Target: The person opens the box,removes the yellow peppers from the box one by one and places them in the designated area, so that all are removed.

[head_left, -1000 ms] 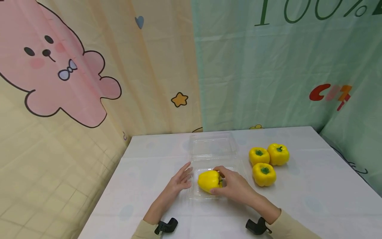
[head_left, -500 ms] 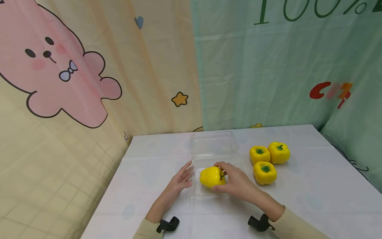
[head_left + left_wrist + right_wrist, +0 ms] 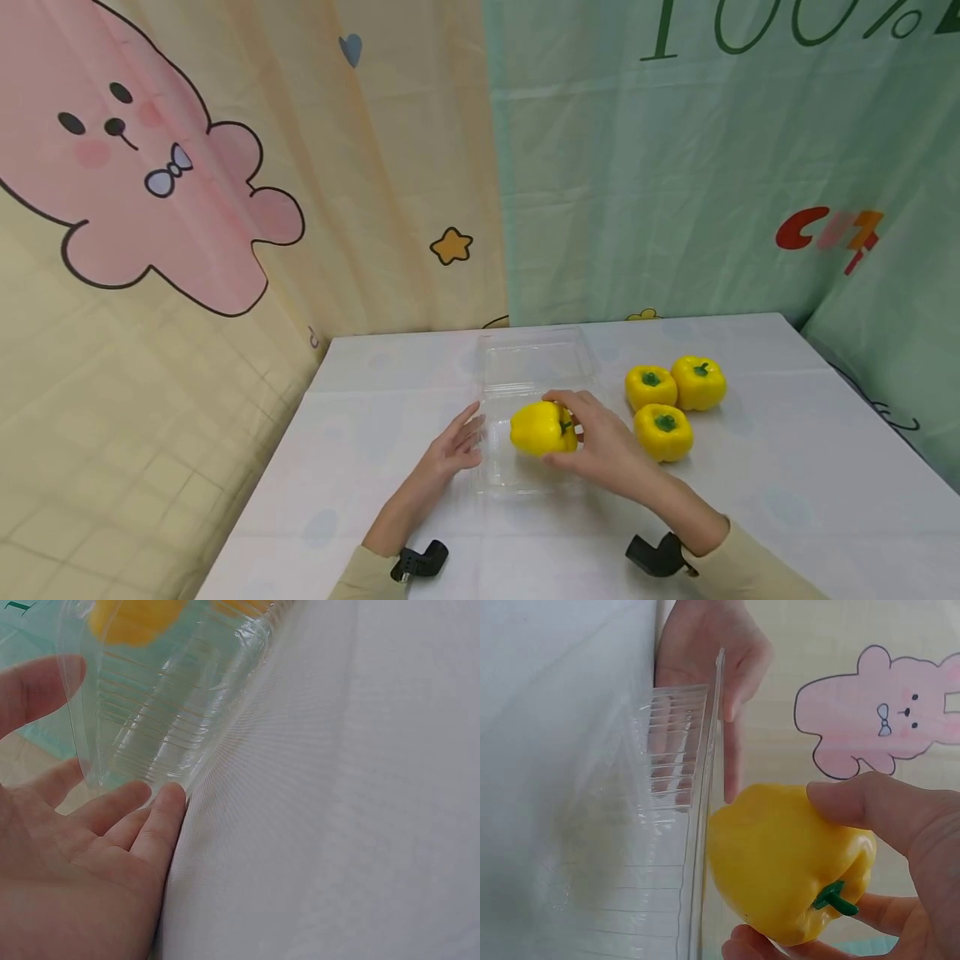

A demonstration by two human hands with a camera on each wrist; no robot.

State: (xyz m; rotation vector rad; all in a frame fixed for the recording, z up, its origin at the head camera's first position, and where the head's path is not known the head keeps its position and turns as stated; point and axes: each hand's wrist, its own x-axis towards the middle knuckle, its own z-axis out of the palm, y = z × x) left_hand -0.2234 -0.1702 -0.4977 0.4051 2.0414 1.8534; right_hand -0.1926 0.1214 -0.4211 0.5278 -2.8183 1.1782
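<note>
A yellow bell pepper [image 3: 542,428] with a green stem lies on its side between the thumb and fingers of my right hand [image 3: 603,442]. In the right wrist view the pepper [image 3: 780,859] is level with the rim of a clear plastic clamshell box [image 3: 676,750], above its base. The box [image 3: 498,482] stands open on the table, its lid [image 3: 534,358] folded back toward the far edge. My left hand [image 3: 448,454] is at the left side of the box, fingers fairly straight; in the left wrist view its fingertips [image 3: 171,796] rest against the ribbed plastic wall.
Three more yellow peppers stand stem up to the right of the box: a near one [image 3: 663,433], a far left one [image 3: 651,387] and a far right one [image 3: 699,383]. A white cloth covers the table [image 3: 360,433]. Printed curtains [image 3: 390,167] hang behind it.
My right hand has raised the pepper from low in the box, carrying it slightly right and away from me. The left hand stays at the box's side.
</note>
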